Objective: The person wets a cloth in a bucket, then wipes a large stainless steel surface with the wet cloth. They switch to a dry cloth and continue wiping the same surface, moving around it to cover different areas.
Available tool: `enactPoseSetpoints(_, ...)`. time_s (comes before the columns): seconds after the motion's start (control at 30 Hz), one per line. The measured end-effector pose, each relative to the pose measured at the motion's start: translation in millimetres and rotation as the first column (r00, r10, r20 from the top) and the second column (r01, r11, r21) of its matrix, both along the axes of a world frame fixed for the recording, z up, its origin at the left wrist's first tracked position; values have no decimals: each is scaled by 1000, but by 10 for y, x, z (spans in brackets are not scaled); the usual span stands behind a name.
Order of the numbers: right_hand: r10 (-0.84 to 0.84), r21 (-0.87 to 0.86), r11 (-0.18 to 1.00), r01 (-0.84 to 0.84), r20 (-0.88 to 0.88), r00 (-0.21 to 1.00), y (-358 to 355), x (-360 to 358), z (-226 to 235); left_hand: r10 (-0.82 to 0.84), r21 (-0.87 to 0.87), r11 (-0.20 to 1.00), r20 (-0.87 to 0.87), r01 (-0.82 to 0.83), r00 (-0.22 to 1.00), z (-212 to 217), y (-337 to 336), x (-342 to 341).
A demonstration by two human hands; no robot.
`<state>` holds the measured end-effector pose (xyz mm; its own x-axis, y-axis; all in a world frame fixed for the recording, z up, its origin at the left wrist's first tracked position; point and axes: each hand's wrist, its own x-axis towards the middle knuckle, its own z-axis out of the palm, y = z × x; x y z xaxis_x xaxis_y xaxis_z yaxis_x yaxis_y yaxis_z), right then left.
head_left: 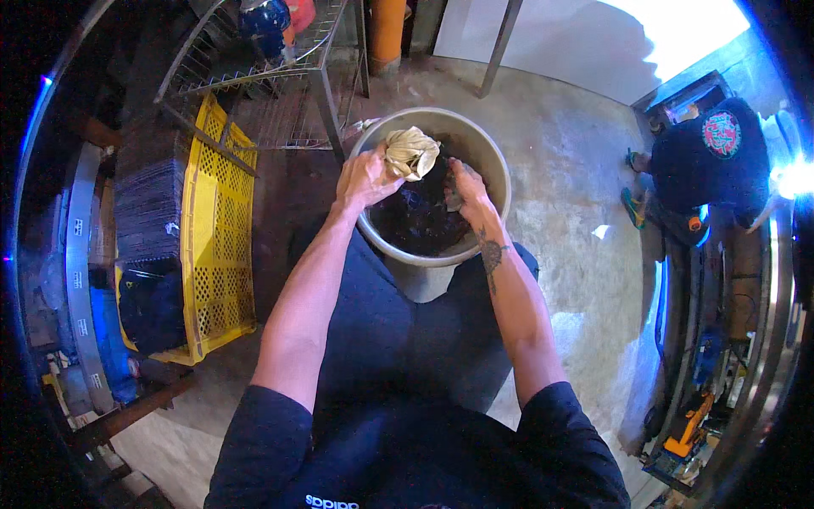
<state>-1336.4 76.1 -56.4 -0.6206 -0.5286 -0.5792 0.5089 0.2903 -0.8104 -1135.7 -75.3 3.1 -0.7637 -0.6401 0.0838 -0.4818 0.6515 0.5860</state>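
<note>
The crumpled beige cloth (412, 153), likely light, soft and best taken by its gathered folds, is grasped over the bucket (489, 161) by the left hand's (366, 180) fingers, while whether anything is held by the right hand (470, 187) cannot be told.

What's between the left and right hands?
Head view: the ridged tan item held in the left hand, then the dark contents of the tub, up to the right hand.

The bucket (498, 161) stands on the floor (577, 246), a crate (222, 293) left, a rack (326, 109) beyond to the left, another person (712, 170) right.
</note>
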Motion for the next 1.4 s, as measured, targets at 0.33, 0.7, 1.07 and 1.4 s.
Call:
enactPoseSetpoints(0.33, 117, 151, 987, -63, -377, 919, -104, -118, -301, 7, -31, 999, -29, -8, 1000, 0, -47, -101)
enactPoseSetpoints(0.7, 150, -318, 948, -26, 372, 916, -43, -175, 51, 44, -57, 997, 13, -43, 999, -35, -43, -17)
enactPoseSetpoints(1.07, -123, -216, 959, 183, 264, 957, -28, -142, 254, 38, -33, 999, -11, -38, 999, -51, -64, -36)
enactPoseSetpoints(1.4, 153, -222, 967, -126, 108, 982, -3, -200, 65, 32, -51, 998, -3, -32, 999, -41, -56, -36)
